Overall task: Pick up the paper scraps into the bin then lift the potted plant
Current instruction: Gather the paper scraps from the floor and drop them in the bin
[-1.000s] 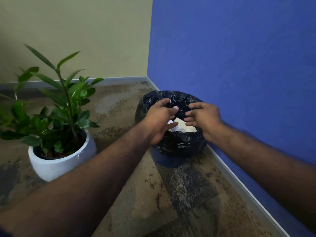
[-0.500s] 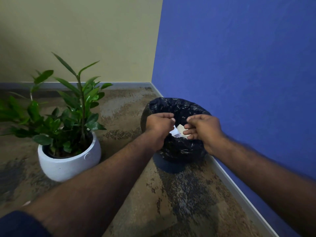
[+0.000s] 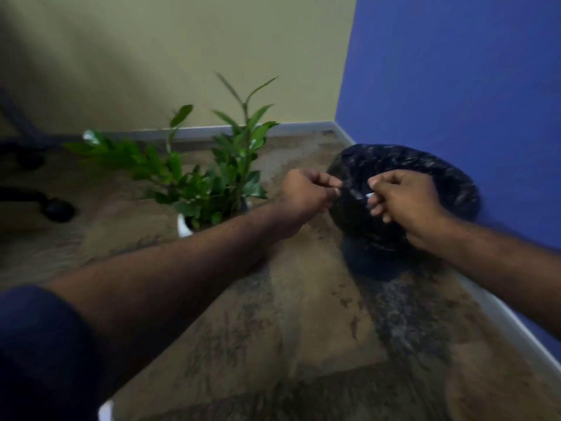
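Head view: my left hand (image 3: pixel 306 197) is loosely curled, nothing visible in it. Right hand (image 3: pixel 400 205) pinches a white paper scrap (image 3: pixel 370 195) over the bin (image 3: pixel 425 165) mouth, I judge for a straight drop. Potted plant (image 3: pixel 212 189) stands upright on the floor left of the bin, stems vertical, untouched.
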{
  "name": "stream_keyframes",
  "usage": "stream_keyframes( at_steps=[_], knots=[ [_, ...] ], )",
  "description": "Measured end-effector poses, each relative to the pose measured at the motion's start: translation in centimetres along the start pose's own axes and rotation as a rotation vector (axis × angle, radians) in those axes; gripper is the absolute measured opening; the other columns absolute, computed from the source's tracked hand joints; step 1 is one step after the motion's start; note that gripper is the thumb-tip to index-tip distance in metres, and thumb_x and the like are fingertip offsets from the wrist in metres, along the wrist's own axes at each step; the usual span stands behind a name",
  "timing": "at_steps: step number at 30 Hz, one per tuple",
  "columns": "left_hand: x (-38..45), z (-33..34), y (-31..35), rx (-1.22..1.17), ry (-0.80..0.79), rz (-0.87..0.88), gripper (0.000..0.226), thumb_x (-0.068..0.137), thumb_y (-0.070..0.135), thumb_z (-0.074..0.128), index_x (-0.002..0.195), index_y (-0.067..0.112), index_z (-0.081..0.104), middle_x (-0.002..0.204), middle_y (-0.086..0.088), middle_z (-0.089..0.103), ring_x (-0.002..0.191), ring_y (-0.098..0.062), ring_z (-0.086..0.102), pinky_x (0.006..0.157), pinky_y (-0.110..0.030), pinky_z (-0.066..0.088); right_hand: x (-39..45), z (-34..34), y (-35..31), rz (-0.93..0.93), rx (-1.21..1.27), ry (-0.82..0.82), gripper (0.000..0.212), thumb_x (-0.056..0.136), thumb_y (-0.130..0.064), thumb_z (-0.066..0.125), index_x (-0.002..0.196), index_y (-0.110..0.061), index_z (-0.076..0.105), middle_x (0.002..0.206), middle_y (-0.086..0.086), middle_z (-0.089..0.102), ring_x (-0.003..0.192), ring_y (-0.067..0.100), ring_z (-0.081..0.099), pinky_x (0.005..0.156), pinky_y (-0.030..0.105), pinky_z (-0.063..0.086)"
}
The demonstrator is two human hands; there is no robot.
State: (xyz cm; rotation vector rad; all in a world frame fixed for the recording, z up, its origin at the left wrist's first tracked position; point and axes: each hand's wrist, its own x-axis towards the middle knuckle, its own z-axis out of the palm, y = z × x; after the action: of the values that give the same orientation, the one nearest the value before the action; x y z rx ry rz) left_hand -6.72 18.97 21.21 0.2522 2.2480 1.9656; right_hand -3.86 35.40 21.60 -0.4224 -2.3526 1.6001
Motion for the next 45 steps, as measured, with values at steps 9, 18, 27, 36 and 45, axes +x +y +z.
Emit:
stream_keyframes(
  at_steps=[9,18,27,36,45],
  knots=[
    [-6.3,-12.8,-3.7,0.317,-0.08,-0.012,0.01,0.08,0.001,0.072,0.076,0.01,0.072,0.062,-0.003,0.065,0.056,-0.012,0.059,0.053,-0.022,0.052,-5.3,8.2,-1.8,-0.051,-0.128,-0.214,0.022,0.094,-0.027,0.059,0.079,-0.011,0.062,0.063,0.007,0.06,0.048,0.017,0.053,0.043,0.024,0.038],
    [-14.4,-24.1,-12.6,0.402,-0.064,-0.251,0.009,0.08,0.008,0.075,0.089,0.007,0.074,0.071,-0.001,0.069,0.06,-0.009,0.058,0.056,-0.022,0.051,-14.2,17.5,0.0,-0.291,-0.5,-0.728,0.012,0.08,-0.025,0.074,0.072,-0.015,0.072,0.061,-0.007,0.064,0.051,-0.003,0.056,0.052,0.01,0.039],
    [-26.0,-31.3,-19.8,0.589,0.091,-0.375,0.02,0.08,0.011,0.077,0.099,0.013,0.073,0.09,0.002,0.074,0.081,-0.008,0.069,0.075,-0.027,0.055,-27.1,27.3,6.6,-0.198,-0.421,-0.984,0.01,0.081,-0.028,0.071,0.088,-0.021,0.067,0.076,-0.005,0.063,0.074,0.016,0.061,0.071,0.03,0.05],
    [-38.5,-31.9,-23.9,0.662,0.196,-0.528,0.034,0.069,0.019,0.086,0.1,0.023,0.072,0.092,0.01,0.072,0.085,0.003,0.065,0.081,-0.018,0.051,-34.1,29.1,10.4,-0.439,-0.531,-1.056,0.019,0.083,-0.037,0.059,0.096,-0.023,0.065,0.101,-0.005,0.063,0.098,0.018,0.055,0.083,0.029,0.043],
    [-37.8,-31.1,-27.2,0.827,0.237,-0.442,0.055,0.063,0.046,0.085,0.111,0.029,0.065,0.104,0.011,0.062,0.093,-0.009,0.058,0.076,-0.028,0.046,-36.8,30.2,10.8,-0.57,-0.808,-1.225,0.053,0.086,-0.058,0.05,0.124,-0.021,0.048,0.131,0.0,0.046,0.124,0.022,0.041,0.104,0.037,0.032]
  ],
)
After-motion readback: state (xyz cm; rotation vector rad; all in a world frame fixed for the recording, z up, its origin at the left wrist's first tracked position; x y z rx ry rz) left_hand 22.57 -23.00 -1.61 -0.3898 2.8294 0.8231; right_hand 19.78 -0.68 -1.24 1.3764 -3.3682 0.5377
